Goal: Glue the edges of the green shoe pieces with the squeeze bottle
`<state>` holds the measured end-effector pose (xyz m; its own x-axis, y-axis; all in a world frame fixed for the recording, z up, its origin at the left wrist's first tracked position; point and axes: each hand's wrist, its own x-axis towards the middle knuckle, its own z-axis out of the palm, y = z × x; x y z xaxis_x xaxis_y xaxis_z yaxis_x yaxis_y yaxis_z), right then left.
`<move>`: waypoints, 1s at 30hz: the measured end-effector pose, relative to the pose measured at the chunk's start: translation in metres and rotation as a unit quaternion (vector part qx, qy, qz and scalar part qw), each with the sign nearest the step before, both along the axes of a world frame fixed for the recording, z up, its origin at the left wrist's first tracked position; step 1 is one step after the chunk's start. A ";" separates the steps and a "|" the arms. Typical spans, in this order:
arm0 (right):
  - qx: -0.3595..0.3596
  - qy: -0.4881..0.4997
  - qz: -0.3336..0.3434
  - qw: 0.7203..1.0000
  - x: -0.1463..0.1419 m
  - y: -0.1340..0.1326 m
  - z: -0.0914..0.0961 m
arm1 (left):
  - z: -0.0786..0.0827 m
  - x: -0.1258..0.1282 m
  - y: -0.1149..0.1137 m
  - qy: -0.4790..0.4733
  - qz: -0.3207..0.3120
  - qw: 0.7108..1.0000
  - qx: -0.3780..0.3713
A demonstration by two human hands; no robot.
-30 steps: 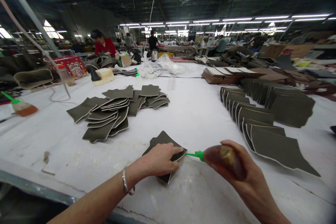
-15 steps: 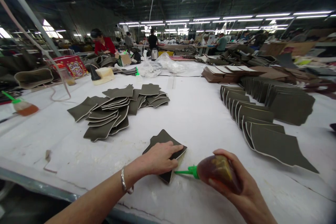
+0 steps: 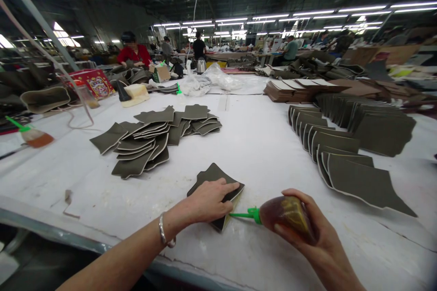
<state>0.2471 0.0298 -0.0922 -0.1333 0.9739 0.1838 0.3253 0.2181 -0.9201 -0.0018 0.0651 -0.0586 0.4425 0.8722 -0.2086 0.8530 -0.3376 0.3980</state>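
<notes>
My left hand [image 3: 213, 200] lies on a dark olive leather-like piece [image 3: 213, 173] on the table, index finger stretched toward its right corner, pressing it down rather than gripping it. The thumb is near the piece's lower right edge, and part of the piece is hidden under the hand. My right hand [image 3: 317, 232] is wrapped round a squeeze bottle [image 3: 285, 218] of amber-brown liquid, held on its side. Its thin green nozzle [image 3: 244, 214] points left, with the tip at the piece's edge beside my left thumb. A pale yellowish strip shows along that edge.
A loose pile of similar pieces [image 3: 136, 150] lies to the left; overlapping rows of pieces [image 3: 358, 177] stand at the right. Another green-nozzled bottle [image 3: 37, 137] rests at far left. Plastic bags [image 3: 218, 77] and brown stacks [image 3: 293, 91] are farther back. A person in red [image 3: 134, 52] works beyond.
The view has shifted slightly. The nozzle tip has moved up along the piece's edge, closer to my left thumb. My left hand still presses the same piece.
</notes>
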 end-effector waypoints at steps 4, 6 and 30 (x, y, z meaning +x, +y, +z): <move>-0.029 0.032 -0.001 0.999 -0.003 -0.004 0.000 | -0.001 0.000 0.000 0.002 -0.001 1.000 0.007; -0.027 0.030 -0.015 0.999 -0.003 -0.005 0.000 | -0.001 0.000 0.000 0.003 0.002 1.000 0.006; 0.061 -0.029 -0.028 0.997 0.015 0.014 -0.009 | 0.001 0.001 0.003 -0.018 0.006 1.000 -0.024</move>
